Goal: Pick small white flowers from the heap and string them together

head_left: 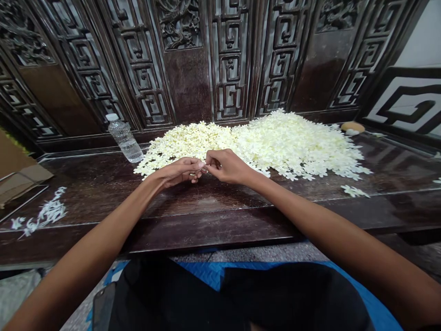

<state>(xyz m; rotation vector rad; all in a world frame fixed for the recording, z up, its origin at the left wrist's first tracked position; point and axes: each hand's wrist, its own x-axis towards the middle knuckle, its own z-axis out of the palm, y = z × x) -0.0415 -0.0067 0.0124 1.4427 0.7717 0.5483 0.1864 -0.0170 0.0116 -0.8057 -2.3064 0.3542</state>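
Cardboard flap (17, 168) at far left, leaning in over the end of the dark wooden worktop (206, 230); you can't see inside it from here. Just right of it, on the worktop, a thin scatter of white blossoms (44, 214), narrower and whiter-looking than the main pile. Next along, a clear plastic water bottle (124, 140) with a white cap, close by the pile's left end and against the carved wooden panels (188, 69) at the back. Its clear contents are hard to read through the plastic; the lens leaves its stance uncertain, upright or tilted.

Your left hand (177, 172) sits low over the worktop, fingers curled and partly closed, just at the pile's front edge. Your right hand (229, 166) faces it, also half-curled, over the same edge. Your fingertips (204, 164) meet or nearly meet between the two hands. Whether they pinch a blossom there, you can't tell at this size.

Heap of cream-white blossoms (262, 147) lies right behind and beside your hands, spread wide along the worktop, highest towards the right, thinning to single flowers at its edges. Farther right, a small loose clump of blossoms (354, 191) lies apart, in front of the heap. Past the heap's back right corner, a round tan object (353, 127) with a white lump touching it; too small to name.
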